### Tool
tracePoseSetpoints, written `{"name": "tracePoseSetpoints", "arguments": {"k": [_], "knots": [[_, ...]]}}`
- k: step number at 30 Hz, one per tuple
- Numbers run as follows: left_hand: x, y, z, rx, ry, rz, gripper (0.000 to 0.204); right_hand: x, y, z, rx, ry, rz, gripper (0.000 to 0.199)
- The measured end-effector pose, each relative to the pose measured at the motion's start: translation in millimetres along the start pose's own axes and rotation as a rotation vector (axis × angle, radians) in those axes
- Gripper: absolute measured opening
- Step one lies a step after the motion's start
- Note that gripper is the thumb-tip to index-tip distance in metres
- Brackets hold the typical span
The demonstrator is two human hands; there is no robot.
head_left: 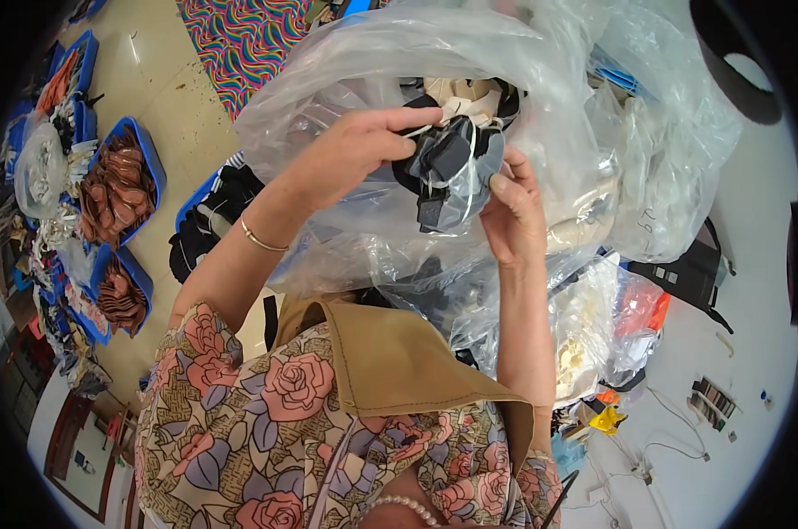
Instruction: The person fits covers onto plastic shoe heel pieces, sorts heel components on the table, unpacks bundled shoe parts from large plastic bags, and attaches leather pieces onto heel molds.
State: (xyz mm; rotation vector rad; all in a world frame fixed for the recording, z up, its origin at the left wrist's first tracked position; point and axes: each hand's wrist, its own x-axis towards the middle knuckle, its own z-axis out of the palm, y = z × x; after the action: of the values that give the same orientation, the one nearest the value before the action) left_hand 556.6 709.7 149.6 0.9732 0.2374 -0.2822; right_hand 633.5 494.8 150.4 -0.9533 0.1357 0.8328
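Observation:
A bundle of black and grey flat pieces, tied round with a thin white band, is held up in front of a large clear plastic bag. My left hand is closed at the bundle's left side, its index finger reaching across the top near the band. On the other side, my right hand pinches the bundle's right edge between thumb and fingers. Just behind the bundle, cream-coloured pieces and more black ones show in the bag's mouth. The exact kind of the pieces cannot be made out.
Blue bins of brown pieces stand on the floor at the left. Nearer, dark items fill another blue bin. Clear bags with pale pieces lie at the right, beside a black bag. Cables run at the lower right.

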Motion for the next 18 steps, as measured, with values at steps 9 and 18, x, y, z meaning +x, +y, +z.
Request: {"name": "tracePoseSetpoints", "arguments": {"k": [9,18], "knots": [[-7.3,-4.7,14.9,0.327,0.107,0.118,0.032,-10.9,20.1,-8.3,0.322,-0.016,-0.077,0.040],[6.7,-62.4,40.2,0.381,0.288,0.114,0.036,7.6,50.9,24.0,-0.181,0.279,-0.321,0.019]]}}
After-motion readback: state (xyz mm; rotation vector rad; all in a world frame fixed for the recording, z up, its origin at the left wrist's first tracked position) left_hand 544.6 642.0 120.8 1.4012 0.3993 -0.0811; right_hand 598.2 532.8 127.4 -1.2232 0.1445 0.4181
